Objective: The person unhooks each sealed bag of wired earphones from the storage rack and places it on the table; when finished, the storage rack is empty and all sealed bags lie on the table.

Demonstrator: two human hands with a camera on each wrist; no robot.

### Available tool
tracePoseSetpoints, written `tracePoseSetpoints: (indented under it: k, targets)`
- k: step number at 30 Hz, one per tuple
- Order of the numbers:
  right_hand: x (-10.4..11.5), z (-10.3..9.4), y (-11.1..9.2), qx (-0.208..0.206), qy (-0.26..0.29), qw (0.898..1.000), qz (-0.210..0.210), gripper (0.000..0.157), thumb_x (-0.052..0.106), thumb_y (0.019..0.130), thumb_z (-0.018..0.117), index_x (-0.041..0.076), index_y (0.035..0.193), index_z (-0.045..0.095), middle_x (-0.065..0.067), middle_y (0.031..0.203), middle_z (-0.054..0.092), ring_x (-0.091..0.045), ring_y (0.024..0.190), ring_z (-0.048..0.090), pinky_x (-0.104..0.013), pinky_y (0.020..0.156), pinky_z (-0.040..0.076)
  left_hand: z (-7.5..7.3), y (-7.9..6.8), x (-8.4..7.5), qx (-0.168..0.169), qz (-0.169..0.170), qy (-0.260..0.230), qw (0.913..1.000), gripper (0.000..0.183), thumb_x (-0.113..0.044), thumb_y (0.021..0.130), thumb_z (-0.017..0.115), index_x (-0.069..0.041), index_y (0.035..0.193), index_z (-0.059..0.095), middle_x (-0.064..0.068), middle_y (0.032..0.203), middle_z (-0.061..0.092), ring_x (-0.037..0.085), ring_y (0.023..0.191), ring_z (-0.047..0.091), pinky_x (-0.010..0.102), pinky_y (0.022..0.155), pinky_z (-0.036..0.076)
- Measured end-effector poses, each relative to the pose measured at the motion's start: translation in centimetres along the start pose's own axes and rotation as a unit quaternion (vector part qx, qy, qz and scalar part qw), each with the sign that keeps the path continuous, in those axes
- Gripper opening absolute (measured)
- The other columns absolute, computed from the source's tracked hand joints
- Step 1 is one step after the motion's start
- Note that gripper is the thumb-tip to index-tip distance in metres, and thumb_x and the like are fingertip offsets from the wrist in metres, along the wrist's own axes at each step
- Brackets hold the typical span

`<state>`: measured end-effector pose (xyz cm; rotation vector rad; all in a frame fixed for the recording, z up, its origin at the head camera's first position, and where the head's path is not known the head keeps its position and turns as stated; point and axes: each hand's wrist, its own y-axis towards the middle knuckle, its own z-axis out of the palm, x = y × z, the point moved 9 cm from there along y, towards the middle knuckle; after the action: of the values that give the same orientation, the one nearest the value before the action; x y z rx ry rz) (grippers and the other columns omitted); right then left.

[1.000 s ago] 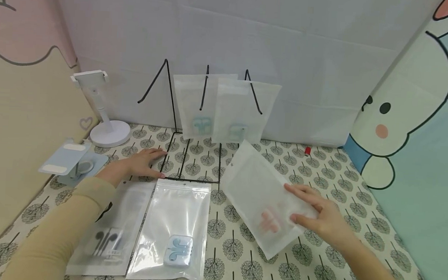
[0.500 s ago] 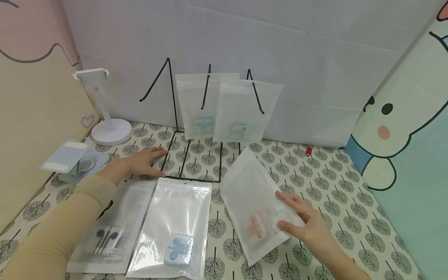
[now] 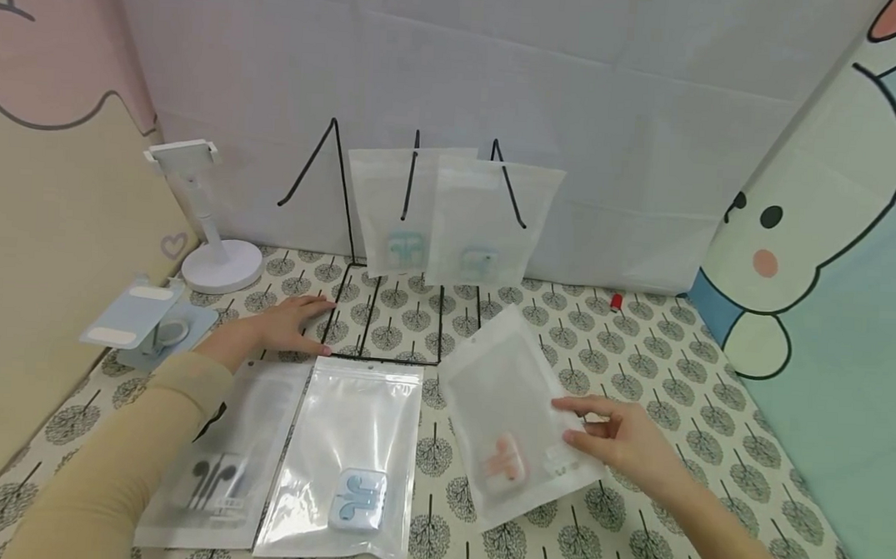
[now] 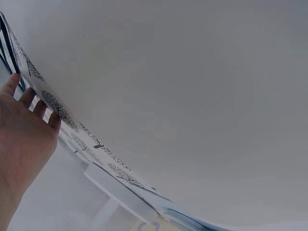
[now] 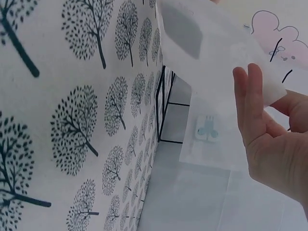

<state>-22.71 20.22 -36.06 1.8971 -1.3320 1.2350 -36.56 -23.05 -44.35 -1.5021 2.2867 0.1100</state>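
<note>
My right hand (image 3: pixel 629 442) pinches the right edge of a frosted zip bag (image 3: pixel 491 390), tilted over the cloth, with a pink earphone case (image 3: pixel 508 457) inside. In the right wrist view the bag (image 5: pixel 221 48) comes up between thumb and fingers. My left hand (image 3: pixel 284 326) rests at the left side of a black wire rack (image 3: pixel 384 360), thumb near its front corner and fingertips at the side wire. Two frosted bags, a rear one (image 3: pixel 380 193) and a front one (image 3: pixel 488 223) with blue-green earphone cases, hang from the rack's hooks; the left hook (image 3: pixel 308 161) bears nothing.
Flat on the cloth lie a zip bag (image 3: pixel 344 417) with a blue earphone case and another (image 3: pixel 262 413) with black earphones, partly under my left arm. A white phone stand (image 3: pixel 219 265) and a blue stand (image 3: pixel 134 312) are at left. A small red object (image 3: pixel 615 303) lies back right.
My right hand has moved left and slightly down with the bag, which has turned so its face shows more. The left hand has stayed at the rack.
</note>
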Motion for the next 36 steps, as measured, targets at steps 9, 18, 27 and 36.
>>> tracePoseSetpoints:
  k: [9, 18, 27, 36]
  targets:
    - [-1.3, 0.3, 0.6, 0.099, -0.067, 0.993, -0.001, 0.059, 0.012, 0.079, 0.074, 0.006, 0.133, 0.052, -0.017, 0.102, 0.053, -0.016, 0.080, 0.068, -0.031, 0.061, 0.059, 0.0, 0.0, 0.1, -0.001, 0.000, -0.002, 1.0000, 0.095, -0.062, 0.079, 0.063, -0.010, 0.149, 0.025, 0.022, 0.154, 0.018, 0.050, 0.138, 0.012, 0.073, 0.105, 0.013]
    - [-4.4, 2.7, 0.6, 0.197, -0.098, 0.975, 0.019, 0.079, 0.020, 0.078, 0.075, 0.019, 0.146, 0.037, -0.009, 0.097, 0.063, -0.016, 0.077, 0.064, -0.030, 0.061, 0.057, -0.1, 0.1, 0.0, 0.001, 0.003, -0.005, 1.0000, 0.095, -0.061, 0.079, 0.064, -0.009, 0.149, 0.025, 0.023, 0.154, 0.018, 0.051, 0.138, 0.012, 0.072, 0.105, 0.012]
    - [-5.8, 4.8, 0.2, 0.241, -0.076, 0.967, 0.028, 0.087, 0.021, 0.078, 0.076, 0.015, 0.150, 0.027, -0.008, 0.082, 0.061, -0.017, 0.059, 0.061, -0.037, 0.049, 0.056, 0.2, 0.1, -0.1, -0.003, 0.008, -0.006, 0.9999, 0.096, -0.061, 0.078, 0.065, -0.010, 0.149, 0.027, 0.024, 0.153, 0.019, 0.051, 0.137, 0.014, 0.073, 0.104, 0.015]
    - [-5.8, 5.7, 0.5, 0.242, -0.167, 0.956, 0.004, 0.084, 0.029, 0.078, 0.074, 0.025, 0.149, 0.029, 0.003, 0.066, 0.058, -0.010, 0.050, 0.055, -0.028, 0.046, 0.052, -0.1, 0.0, 0.2, 0.012, -0.014, -0.037, 0.9991, 0.093, -0.058, 0.079, 0.066, -0.014, 0.150, 0.024, 0.027, 0.153, 0.013, 0.052, 0.138, 0.010, 0.076, 0.101, 0.013]
